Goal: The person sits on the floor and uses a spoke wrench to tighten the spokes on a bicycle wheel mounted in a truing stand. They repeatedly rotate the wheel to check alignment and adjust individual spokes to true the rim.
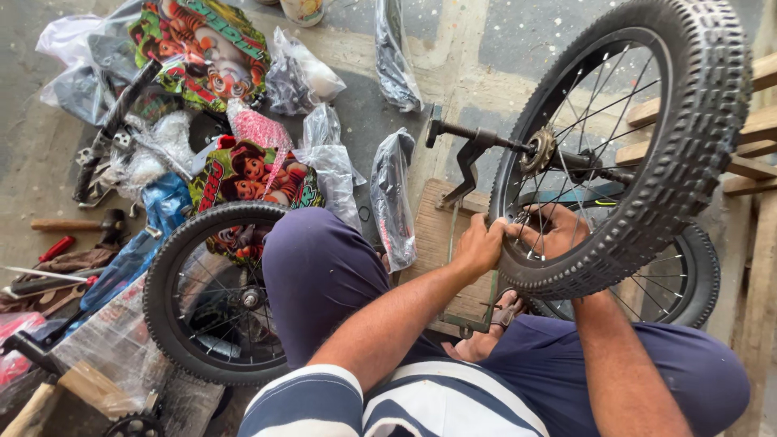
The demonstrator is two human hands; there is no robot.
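Note:
A small bicycle wheel with a knobby black tyre (688, 137), spokes and a sprocket (538, 151) on its axle stands upright in front of me. My left hand (479, 243) grips the lower rim on the near side. My right hand (558, 231) reaches through behind the spokes and holds the rim from the other side. A second black wheel (692, 279) lies partly hidden behind the first.
Another small wheel (206, 295) lies on the floor by my left knee. Plastic-wrapped parts (392, 202), colourful printed panels (251, 174), a hammer (77, 225), handlebars (113, 129) and tools litter the left. A wooden board (441, 235) and pallet slats (761, 129) lie ahead and right.

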